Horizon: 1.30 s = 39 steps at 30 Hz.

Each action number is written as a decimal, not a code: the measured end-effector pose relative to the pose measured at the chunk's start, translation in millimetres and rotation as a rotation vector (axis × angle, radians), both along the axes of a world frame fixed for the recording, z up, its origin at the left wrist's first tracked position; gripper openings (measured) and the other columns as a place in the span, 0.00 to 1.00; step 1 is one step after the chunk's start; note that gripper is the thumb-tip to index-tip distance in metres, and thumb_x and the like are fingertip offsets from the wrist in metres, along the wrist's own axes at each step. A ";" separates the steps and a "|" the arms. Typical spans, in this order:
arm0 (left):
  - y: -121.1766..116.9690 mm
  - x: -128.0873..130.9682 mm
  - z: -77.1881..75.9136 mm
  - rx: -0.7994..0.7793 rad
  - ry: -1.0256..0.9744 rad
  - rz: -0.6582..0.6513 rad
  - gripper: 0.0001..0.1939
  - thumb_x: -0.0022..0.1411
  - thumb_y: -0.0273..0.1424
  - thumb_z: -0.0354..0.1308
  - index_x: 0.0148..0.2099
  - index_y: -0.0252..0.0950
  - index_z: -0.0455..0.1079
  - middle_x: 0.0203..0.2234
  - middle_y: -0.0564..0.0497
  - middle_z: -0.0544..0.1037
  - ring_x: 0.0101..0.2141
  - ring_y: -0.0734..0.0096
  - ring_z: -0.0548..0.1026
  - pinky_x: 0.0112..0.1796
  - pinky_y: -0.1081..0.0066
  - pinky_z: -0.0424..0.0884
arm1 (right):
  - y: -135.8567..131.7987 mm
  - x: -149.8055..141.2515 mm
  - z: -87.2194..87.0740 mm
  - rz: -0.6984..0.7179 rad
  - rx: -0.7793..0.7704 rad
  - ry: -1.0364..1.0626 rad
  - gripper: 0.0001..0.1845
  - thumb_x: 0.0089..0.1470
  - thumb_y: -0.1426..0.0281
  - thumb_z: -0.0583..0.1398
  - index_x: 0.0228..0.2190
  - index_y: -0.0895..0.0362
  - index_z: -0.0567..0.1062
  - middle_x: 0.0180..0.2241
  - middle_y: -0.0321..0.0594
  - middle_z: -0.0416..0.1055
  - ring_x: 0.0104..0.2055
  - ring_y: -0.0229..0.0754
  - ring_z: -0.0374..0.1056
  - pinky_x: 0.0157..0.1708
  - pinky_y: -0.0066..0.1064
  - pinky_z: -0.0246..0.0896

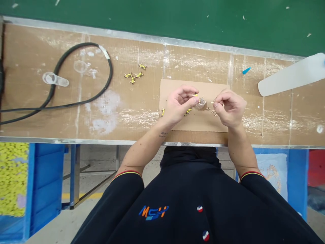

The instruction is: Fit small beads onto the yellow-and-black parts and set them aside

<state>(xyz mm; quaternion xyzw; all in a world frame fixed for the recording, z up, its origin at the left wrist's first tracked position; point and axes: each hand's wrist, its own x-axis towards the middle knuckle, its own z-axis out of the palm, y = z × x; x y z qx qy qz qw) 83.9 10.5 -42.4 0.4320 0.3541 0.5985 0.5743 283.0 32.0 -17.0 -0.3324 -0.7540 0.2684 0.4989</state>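
Note:
My left hand (pixel 180 102) pinches a small yellow-and-black figure (pixel 195 95) between thumb and fingers, above a cardboard sheet (pixel 203 125). Just to the right, my right hand (pixel 230 105) is closed in a pinch on a tiny pale piece (pixel 213 102), too small to name. Between the hands a small clear round container (pixel 201 104) stands on the sheet. Several tiny tan pieces (pixel 214 112) lie beside it, close to my right hand. Near my left hand are more yellow-and-black figures, one by the wrist (pixel 163 112) and another under the thumb (pixel 188 111).
Several yellow-and-black figures (pixel 137 75) lie left of the sheet. A black cable (pixel 110 73) loops near a clear plastic cup (pixel 59 80). To the right are a blue cone-shaped cap (pixel 246 70) and a white bottle (pixel 289 75). Blue bins (pixel 47 176) stand below the bench edge.

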 end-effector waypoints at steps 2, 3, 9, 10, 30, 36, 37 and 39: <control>-4.1 3.8 4.0 -0.014 -0.041 -0.076 0.20 0.57 0.44 0.75 0.41 0.38 0.75 0.29 0.56 0.80 0.26 0.83 0.78 0.27 0.82 0.74 | -1.1 -1.6 -2.4 0.013 0.046 0.049 0.05 0.59 0.70 0.66 0.30 0.51 0.76 0.24 0.31 0.69 0.25 0.35 0.62 0.28 0.32 0.58; -5.7 5.3 5.6 -0.017 -0.059 -0.110 0.18 0.58 0.43 0.75 0.41 0.38 0.75 0.28 0.57 0.80 0.25 0.82 0.79 0.26 0.81 0.74 | -1.4 -2.2 -3.4 0.017 0.062 0.067 0.05 0.59 0.70 0.65 0.30 0.51 0.76 0.24 0.31 0.70 0.25 0.35 0.63 0.28 0.32 0.58; -9.5 8.8 8.2 -0.001 -0.111 -0.198 0.16 0.60 0.40 0.74 0.43 0.37 0.76 0.28 0.56 0.83 0.27 0.78 0.83 0.27 0.80 0.79 | -3.1 -4.3 -6.1 0.035 0.080 0.079 0.04 0.62 0.66 0.65 0.33 0.49 0.77 0.28 0.33 0.73 0.30 0.38 0.71 0.32 0.36 0.67; -9.8 8.9 8.0 0.005 -0.118 -0.203 0.15 0.61 0.39 0.73 0.43 0.37 0.76 0.29 0.56 0.83 0.28 0.78 0.84 0.28 0.80 0.79 | -3.5 -4.9 -6.2 0.052 0.075 0.085 0.03 0.62 0.67 0.65 0.34 0.49 0.77 0.29 0.33 0.74 0.31 0.39 0.72 0.33 0.36 0.69; -17.4 12.5 9.9 -0.044 -0.058 -0.127 0.19 0.58 0.45 0.74 0.39 0.34 0.78 0.36 0.52 0.86 0.32 0.77 0.86 0.34 0.79 0.84 | -8.4 -13.7 -10.2 0.122 0.000 0.119 0.03 0.61 0.71 0.65 0.35 0.51 0.76 0.37 0.35 0.74 0.42 0.40 0.78 0.43 0.38 0.78; -18.4 12.5 11.2 -0.030 -0.078 -0.124 0.15 0.59 0.41 0.74 0.39 0.35 0.79 0.36 0.52 0.86 0.33 0.77 0.85 0.35 0.79 0.84 | -8.4 -14.0 -10.3 0.120 -0.007 0.117 0.02 0.61 0.70 0.64 0.34 0.51 0.77 0.37 0.35 0.74 0.41 0.40 0.78 0.43 0.38 0.78; -18.3 12.5 11.3 -0.028 -0.080 -0.125 0.15 0.59 0.41 0.74 0.39 0.35 0.80 0.35 0.52 0.86 0.33 0.77 0.85 0.35 0.79 0.84 | -8.6 -14.1 -10.1 0.124 -0.011 0.121 0.02 0.61 0.70 0.64 0.34 0.51 0.77 0.37 0.35 0.74 0.41 0.40 0.78 0.43 0.38 0.78; -18.0 12.4 11.1 -0.022 -0.081 -0.128 0.15 0.59 0.41 0.74 0.39 0.35 0.80 0.35 0.51 0.86 0.32 0.77 0.85 0.35 0.79 0.84 | -9.1 -14.4 -9.3 0.124 -0.029 0.131 0.03 0.61 0.71 0.64 0.34 0.51 0.77 0.37 0.36 0.74 0.41 0.40 0.77 0.43 0.38 0.78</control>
